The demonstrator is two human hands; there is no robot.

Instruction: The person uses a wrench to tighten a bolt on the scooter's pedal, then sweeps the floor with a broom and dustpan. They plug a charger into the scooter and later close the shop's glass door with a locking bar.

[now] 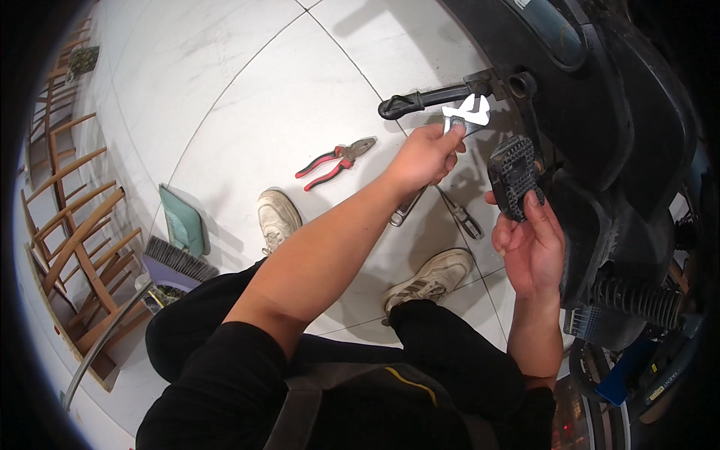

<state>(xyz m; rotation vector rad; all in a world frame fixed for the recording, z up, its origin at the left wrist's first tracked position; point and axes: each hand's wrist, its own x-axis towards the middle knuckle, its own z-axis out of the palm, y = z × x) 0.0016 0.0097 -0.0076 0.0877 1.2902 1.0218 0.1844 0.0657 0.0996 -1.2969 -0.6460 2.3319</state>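
Note:
In my left hand (435, 157) is an adjustable wrench (466, 114), its silver jaws pointing up and away from me. The fingers wrap its shank, and no nut shows between the jaws. My right hand (531, 244) grips a black pedal (514, 176) with a studded tread, thumb on the near edge and fingers partly hidden behind it. The pedal is beside the black body of a scooter-like vehicle (570, 105); whether it is attached I cannot tell. Just beyond the wrench, a black arm with a rubber-covered end (427, 100) sticks out from the vehicle.
Red-and-black pliers (339, 161) lie on the white tiled floor, and another metal tool (463, 216) lies between my hands. My shoes (431, 281) are close by. At left are a green dustpan (182, 221), a broom (176, 262) and wooden racks (90, 247). A coiled spring (637, 298) is at right.

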